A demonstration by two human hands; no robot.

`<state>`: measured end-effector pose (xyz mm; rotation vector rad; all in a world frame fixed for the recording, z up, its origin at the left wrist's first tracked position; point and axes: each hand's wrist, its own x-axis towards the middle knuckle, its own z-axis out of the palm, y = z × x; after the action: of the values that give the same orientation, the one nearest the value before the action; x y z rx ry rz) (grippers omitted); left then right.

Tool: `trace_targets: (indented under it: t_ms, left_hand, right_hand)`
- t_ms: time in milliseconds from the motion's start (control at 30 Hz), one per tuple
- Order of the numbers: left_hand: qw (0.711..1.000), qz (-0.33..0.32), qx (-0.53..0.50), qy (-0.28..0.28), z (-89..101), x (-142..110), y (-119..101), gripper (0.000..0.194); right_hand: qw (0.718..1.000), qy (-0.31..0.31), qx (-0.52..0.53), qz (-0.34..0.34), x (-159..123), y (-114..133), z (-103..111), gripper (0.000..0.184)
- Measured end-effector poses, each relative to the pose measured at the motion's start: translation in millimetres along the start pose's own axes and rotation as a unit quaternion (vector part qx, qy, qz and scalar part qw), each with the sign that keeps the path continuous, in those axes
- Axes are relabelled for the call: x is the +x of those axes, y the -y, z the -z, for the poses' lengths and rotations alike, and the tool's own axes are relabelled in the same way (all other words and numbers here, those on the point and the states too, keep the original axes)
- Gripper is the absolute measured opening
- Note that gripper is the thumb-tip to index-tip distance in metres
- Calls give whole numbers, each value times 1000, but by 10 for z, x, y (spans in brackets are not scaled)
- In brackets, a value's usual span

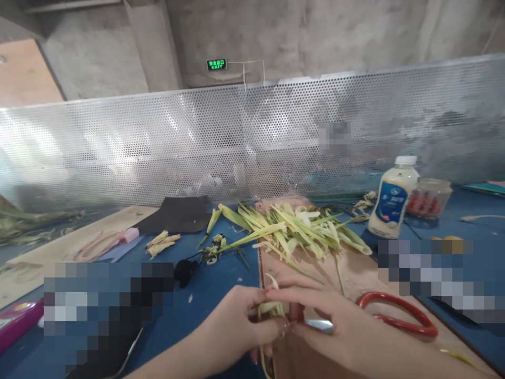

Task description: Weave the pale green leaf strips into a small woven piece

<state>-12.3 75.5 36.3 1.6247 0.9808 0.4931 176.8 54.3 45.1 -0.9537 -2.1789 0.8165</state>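
Observation:
My left hand (246, 326) is closed on a narrow, pale green strip of husk (272, 308), pinched between thumb and fingers. Pressed against it from the other side, my right hand (327, 316) has its fingertips on the same strip. Part of the strip is hidden by my fingers, and an end hangs below. Scissors with red handles (402, 310) are beside and partly behind my right hand; a bit of metal blade shows under its fingers. Whether the scissors touch the palm I cannot tell. Beyond my hands, loose yellow-green husk leaves (300, 231) lie heaped on a brown board (315, 271).
A milky bottle (392, 200) and a clear jar (428, 197) stand at the back right. On the blue table (205, 310) are a black sheet (173, 213), dried husk pieces (161, 243) and a purple object (19, 321). A perforated metal panel (197, 142) closes off the back.

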Motion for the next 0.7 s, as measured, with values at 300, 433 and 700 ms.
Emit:
trace_targets:
  t_ms: [300,433,700]
  left_hand:
    - [1000,12,-20,5,16,13,4,30]
    - [999,7,-32,0,35,38,22,38]
    - [995,9,-77,-69,52,113,87,44]
  right_hand:
    - [999,-35,-1,-25,-2,18,0,40]
    - [998,-32,7,-44,6,12,29,44]
    - [995,-62,16,-75,-4,-23,58,51]
